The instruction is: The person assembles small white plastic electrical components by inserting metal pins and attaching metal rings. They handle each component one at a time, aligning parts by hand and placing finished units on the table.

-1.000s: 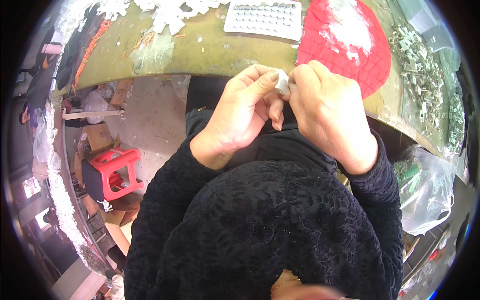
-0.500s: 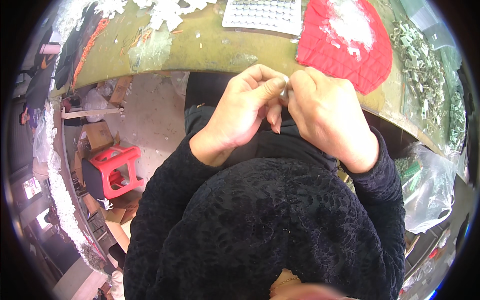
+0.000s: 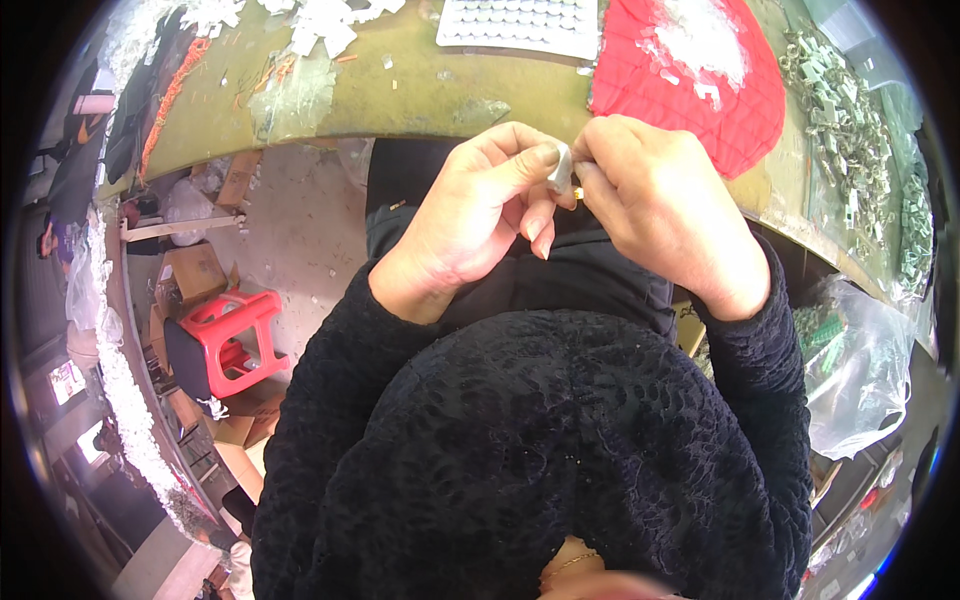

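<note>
Pinching a white piece (image 3: 561, 172) in the left grip (image 3: 470, 200), upper centre of the frame.
Held below tray (image 3: 515, 46) and red cloth (image 3: 745, 135) on the desk (image 3: 400, 110), clips (image 3: 850, 150) at upper right, red stool (image 3: 240, 345) at left; looks small, blocky, grey-shaded, partly covered. Curled with the right grip (image 3: 670, 195) beside a yellow bit (image 3: 578, 193); cannot tell whether holding it.

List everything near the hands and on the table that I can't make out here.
All in the head view:
White piece: full shape hidden by the left hand.
Yellow bit: too small to identify.
Right hand: its curled fingers hide whether it grips anything.
White tray: far side cut off by the upper edge.
</note>
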Action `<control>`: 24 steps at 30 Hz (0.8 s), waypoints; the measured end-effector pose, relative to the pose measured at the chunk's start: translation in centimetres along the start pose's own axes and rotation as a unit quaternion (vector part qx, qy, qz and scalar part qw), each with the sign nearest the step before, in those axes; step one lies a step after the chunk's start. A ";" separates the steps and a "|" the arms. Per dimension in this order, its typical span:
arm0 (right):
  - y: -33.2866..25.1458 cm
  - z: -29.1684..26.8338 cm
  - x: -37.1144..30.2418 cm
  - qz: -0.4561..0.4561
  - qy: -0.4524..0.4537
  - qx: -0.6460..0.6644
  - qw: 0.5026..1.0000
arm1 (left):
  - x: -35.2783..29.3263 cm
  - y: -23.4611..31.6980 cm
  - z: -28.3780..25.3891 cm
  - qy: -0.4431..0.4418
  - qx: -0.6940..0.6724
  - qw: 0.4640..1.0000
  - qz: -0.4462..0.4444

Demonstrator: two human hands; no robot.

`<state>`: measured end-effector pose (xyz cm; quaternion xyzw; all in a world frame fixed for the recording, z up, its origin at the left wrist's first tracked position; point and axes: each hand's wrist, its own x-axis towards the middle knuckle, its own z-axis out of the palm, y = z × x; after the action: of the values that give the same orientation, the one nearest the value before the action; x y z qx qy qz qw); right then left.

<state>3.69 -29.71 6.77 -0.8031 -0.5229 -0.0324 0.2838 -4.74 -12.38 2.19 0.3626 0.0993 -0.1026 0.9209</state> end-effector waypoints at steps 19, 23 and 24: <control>-2.1 1.4 -0.7 0.051 0.026 -0.065 0.996 | 0.0 -0.4 0.1 0.019 0.023 1.000 0.007; -1.7 1.5 -0.7 0.059 0.020 -0.051 0.997 | 0.1 -0.5 -0.2 0.028 0.013 0.999 -0.008; -1.5 1.5 -0.5 0.062 0.036 -0.023 0.997 | 0.2 -0.5 -0.3 0.016 -0.011 1.000 -0.002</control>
<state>1.81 -28.97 5.93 -0.8386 -0.4610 -0.0554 0.2849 -4.66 -12.50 1.59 0.3538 0.1159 -0.0976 0.9229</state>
